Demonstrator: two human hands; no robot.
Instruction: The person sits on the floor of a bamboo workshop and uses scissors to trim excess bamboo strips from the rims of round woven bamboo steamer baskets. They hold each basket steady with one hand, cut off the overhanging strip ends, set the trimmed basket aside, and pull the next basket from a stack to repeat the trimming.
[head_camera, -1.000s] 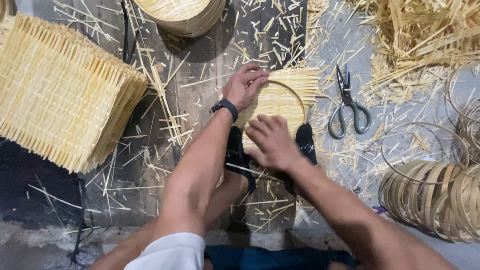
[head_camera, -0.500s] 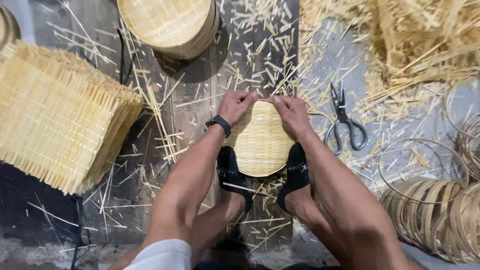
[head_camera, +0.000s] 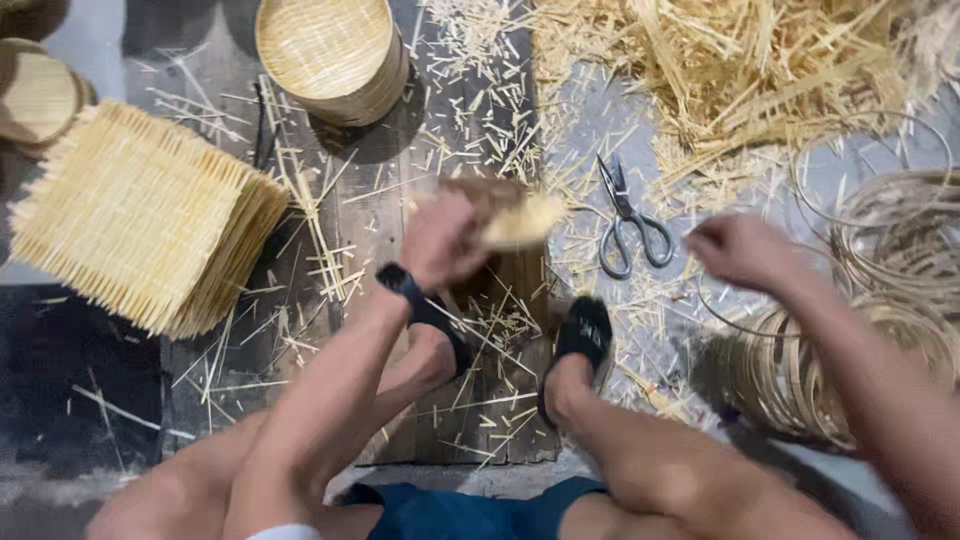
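- Nearest the camera, two bare legs run out from dark blue shorts, the feet in black sandals on a worn wooden floorboard panel strewn with short straw-coloured offcuts.
- The left hand, a black wristband on its wrist, holds a pale woven bamboo piece just above the boards; the piece is blurred, and the fingers look curled around its near edge, though the exact grip cannot be told.
- The right hand hangs over the grey floor, well apart from the woven piece, fingers curled loosely inward and holding nothing visible.
- Between the two hands lie grey metal scissors, blades pointing away.
- At the right edge, near the right forearm, stands a stack of thin round bamboo hoops, with more loose rings beyond.
- At the left sits a thick square stack of woven bamboo mats, its fringed edges overhanging the dark floor.
- Farther off, a stack of round woven bamboo trays stands at the top edge, and a heap of loose bamboo strips fills the top right.
- No labels or signs show; the barest room lies on the boards before the feet.
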